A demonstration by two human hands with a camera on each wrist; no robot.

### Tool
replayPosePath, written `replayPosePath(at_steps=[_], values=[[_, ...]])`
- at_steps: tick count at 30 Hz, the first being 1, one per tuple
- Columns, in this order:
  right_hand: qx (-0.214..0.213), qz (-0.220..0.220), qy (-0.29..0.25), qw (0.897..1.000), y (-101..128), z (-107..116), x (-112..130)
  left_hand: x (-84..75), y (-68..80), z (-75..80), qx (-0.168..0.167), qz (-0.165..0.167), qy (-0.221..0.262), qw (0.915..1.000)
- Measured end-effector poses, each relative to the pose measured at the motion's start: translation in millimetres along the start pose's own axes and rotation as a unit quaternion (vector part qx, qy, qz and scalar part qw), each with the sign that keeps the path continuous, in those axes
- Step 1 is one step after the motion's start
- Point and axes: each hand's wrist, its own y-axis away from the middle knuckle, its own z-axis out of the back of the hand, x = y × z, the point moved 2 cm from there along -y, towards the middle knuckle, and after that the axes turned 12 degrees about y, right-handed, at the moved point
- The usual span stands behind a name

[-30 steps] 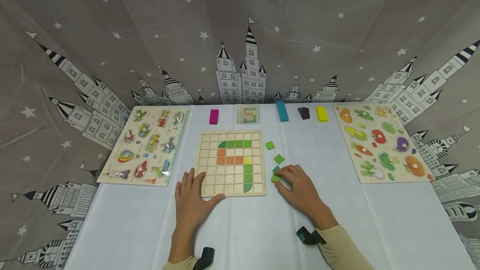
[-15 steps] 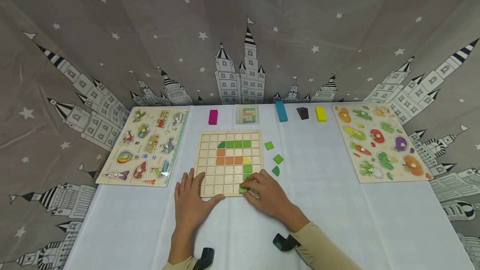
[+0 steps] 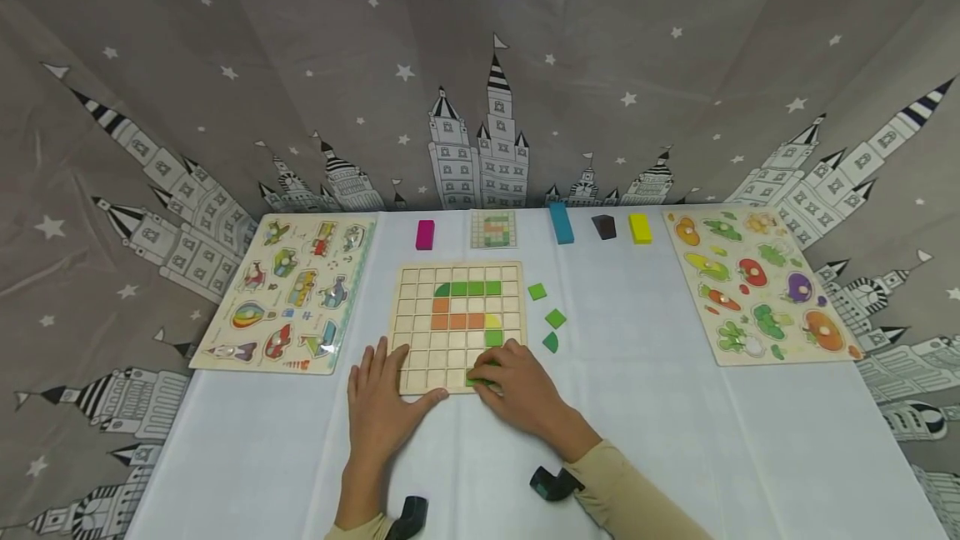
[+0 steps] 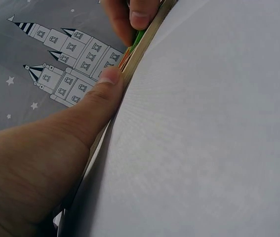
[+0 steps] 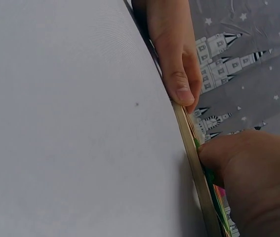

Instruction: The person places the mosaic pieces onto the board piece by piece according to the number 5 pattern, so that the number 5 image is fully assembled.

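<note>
Bystander items on my white tablecloth [image 3: 660, 432]

Far left: vehicle peg puzzle [image 3: 292, 290]. Far right: vegetable peg puzzle [image 3: 757, 286]. Along the far edge, left to right: magenta block [image 3: 425, 234], pattern card [image 3: 493, 229], blue block [image 3: 560, 222], dark block [image 3: 604, 227], yellow block [image 3: 640, 227]. Behind everything hangs the grey castle-and-star curtain [image 3: 480, 65].

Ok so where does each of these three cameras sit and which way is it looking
Head: above, facing forward and down at the grid board; both hands and sleeves show.
Left wrist: low at the cloth, looking along the left hand to the board's edge.
Right wrist: low, looking past the right hand.
Both wrist views share the green tile and the opposite hand's fingers.
</note>
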Motion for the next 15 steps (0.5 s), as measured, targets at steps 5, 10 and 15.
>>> replayPosePath(at_steps=[5, 10, 15], values=[[0.008, -0.005, 0.008, 1.000, -0.6, -0.7, 0.7, -0.6, 0.6, 1.4, -0.002, -0.002, -0.001, 1.0000], [0.005, -0.005, 0.022, 1.000, -0.9, 0.7, 0.2, -1.8, 0.9, 1.5, -0.004, -0.004, 0.003, 1.0000], [-0.002, -0.008, 0.034, 0.999, 0.6, 2.6, -0.2, -2.5, 1.1, 0.9, -0.004, -0.003, 0.003, 1.0000]])
